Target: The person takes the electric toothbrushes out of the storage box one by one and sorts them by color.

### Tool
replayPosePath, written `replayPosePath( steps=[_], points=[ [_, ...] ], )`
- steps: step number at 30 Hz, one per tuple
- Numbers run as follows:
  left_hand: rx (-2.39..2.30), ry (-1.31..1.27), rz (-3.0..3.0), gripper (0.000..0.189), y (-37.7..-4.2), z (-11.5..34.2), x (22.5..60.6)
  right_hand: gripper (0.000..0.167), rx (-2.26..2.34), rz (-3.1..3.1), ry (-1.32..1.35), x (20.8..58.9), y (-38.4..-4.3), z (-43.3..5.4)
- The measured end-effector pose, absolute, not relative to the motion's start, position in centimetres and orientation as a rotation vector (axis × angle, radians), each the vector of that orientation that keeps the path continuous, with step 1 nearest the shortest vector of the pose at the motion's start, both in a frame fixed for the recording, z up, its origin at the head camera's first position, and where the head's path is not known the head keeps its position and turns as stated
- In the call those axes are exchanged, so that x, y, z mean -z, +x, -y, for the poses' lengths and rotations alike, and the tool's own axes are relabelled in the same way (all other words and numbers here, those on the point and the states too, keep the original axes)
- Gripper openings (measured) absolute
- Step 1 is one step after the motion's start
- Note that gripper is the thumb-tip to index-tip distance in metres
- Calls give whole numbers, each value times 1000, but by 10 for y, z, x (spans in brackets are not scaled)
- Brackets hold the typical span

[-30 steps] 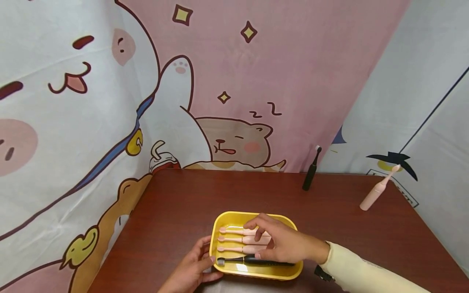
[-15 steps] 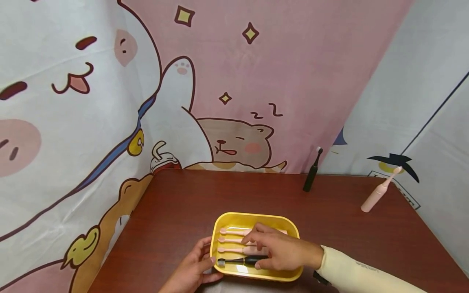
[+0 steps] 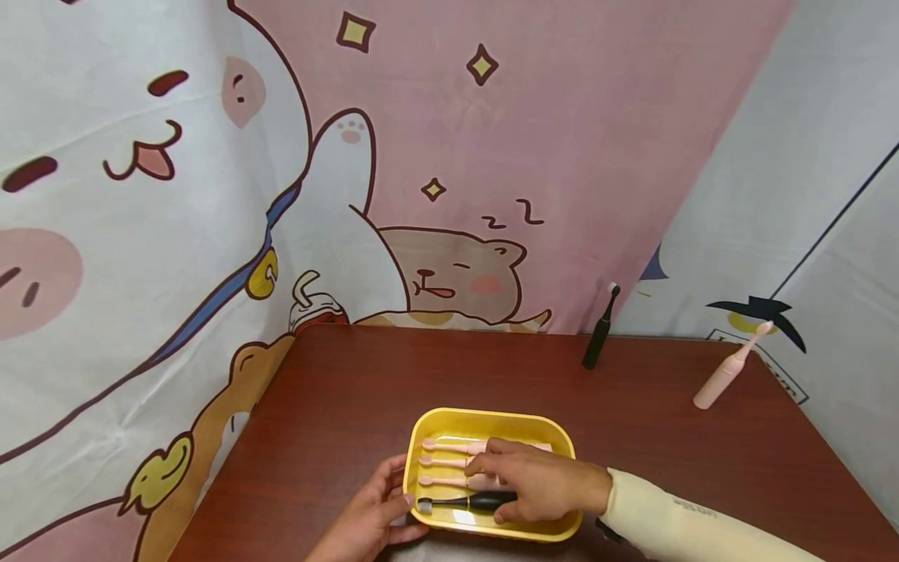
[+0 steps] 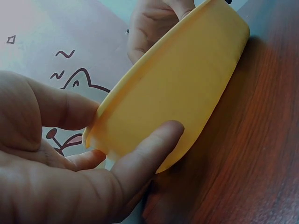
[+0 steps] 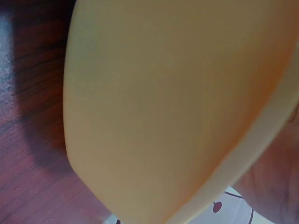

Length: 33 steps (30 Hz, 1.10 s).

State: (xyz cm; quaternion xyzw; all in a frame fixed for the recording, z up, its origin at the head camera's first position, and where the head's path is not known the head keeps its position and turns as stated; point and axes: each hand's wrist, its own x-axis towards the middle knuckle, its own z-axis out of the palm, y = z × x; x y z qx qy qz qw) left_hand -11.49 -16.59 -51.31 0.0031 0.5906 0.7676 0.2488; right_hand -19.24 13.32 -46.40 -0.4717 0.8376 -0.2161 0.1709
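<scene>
A yellow tray (image 3: 492, 415) sits at the table's near edge, with three pink electric toothbrushes (image 3: 442, 461) and a black electric toothbrush (image 3: 485, 500) side by side, heads to the left. My left hand (image 3: 375, 499) holds the tray's left end; the left wrist view shows a finger pressed along its outer wall and others at the rim. Inside the tray, my right hand (image 3: 544, 480) bends over the handles, thumb by the black one, fingers over the pink ones. Whether it pinches any is hidden. In the right wrist view, the tray's wall (image 5: 163, 93) blocks most of the hand.
Farther back on the dark red-brown table (image 3: 351, 375), a black electric toothbrush (image 3: 597, 339) stands upright near the back edge. To its right stands a pink electric toothbrush (image 3: 726, 375). A cartoon-printed cloth (image 3: 597, 117) hangs behind and along the left side.
My right hand has sunk lower into the tray and shifted slightly toward its near side, covering more of the toothbrush handles. The left hand keeps its hold on the tray's end.
</scene>
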Motion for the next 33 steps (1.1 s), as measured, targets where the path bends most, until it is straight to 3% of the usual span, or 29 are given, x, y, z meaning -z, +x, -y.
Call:
replayPosePath(
  steps=[18,33],
  points=[
    [-2100,15,-1604,72,-114,166,513,47,286,-2381,-1463,464,-197,-117],
    [-2104,23,-1588,72,-114,165,514,63,175,-2304,-1451,460,-204,-118]
  ],
)
